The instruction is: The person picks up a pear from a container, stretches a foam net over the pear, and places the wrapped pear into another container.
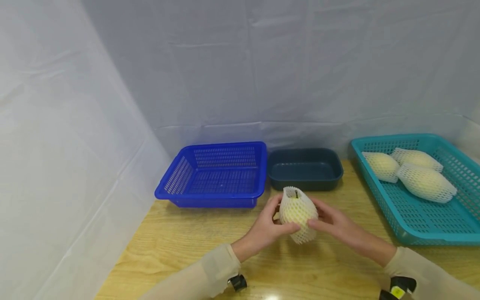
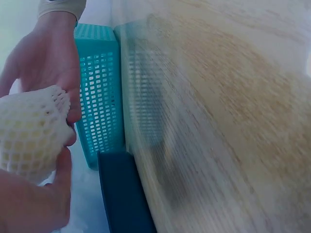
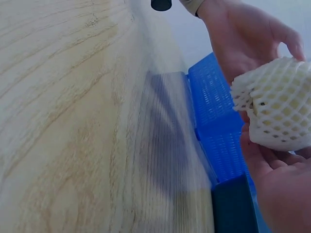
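A pale yellow pear (image 1: 298, 214) in a white foam net sleeve is held above the wooden table in the head view. Its dark stem shows at the sleeve's open top. My left hand (image 1: 264, 229) grips the pear from the left, thumb across the front. From the other side my right hand (image 1: 339, 229) grips it too, its thumb near the left one. Fingers behind the fruit are partly hidden. Both wrist views show the netted pear (image 2: 29, 138) between the two palms. In the right wrist view the sleeve (image 3: 282, 104) is loose at one end.
A blue perforated basket (image 1: 221, 200) stands at the back left. Beside it is a dark green tray (image 1: 305, 183). At the right, a teal basket (image 1: 397, 221) holds three net-wrapped fruits (image 1: 425, 183). White sheeting (image 1: 240, 75) hangs behind and at the left.
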Demonstrator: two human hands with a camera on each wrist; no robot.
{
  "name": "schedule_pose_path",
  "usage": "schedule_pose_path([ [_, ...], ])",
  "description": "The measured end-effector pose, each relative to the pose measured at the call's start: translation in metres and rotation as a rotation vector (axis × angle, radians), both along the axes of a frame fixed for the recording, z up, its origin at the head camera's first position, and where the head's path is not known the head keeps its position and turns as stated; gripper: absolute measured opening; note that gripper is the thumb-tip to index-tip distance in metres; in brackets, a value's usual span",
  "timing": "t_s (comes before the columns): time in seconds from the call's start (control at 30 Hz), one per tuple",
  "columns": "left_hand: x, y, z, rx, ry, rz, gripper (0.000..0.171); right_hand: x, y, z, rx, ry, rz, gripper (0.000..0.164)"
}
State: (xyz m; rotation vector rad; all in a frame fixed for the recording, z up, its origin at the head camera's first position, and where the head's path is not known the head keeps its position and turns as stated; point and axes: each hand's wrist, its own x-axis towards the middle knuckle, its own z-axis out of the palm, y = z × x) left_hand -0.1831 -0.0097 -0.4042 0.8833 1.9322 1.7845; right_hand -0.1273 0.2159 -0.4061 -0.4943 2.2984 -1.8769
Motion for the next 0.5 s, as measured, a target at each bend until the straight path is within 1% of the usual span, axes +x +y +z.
schedule_pose_path([
  [0.13,-0.001,-0.001,0.002,-0.05,0.081,0.016,0.064,0.0,-0.002,-0.002,0.001,0.032,-0.049,0.063],
  [0.23,0.0,0.0,0.004,-0.072,0.115,0.025,0.065,-0.001,-0.003,-0.004,0.012,0.051,-0.09,0.062],
  [0.3,0.001,0.001,0.006,-0.068,0.107,0.03,0.068,-0.001,-0.004,-0.004,0.016,0.056,-0.11,0.063],
  [0.37,0.003,0.004,0.007,-0.054,0.083,0.041,0.07,0.0,-0.005,-0.005,0.016,0.066,-0.119,0.063],
  [0.5,0.006,0.009,0.008,-0.061,0.058,0.098,0.067,0.001,-0.008,-0.005,-0.002,0.083,-0.12,0.062],
])
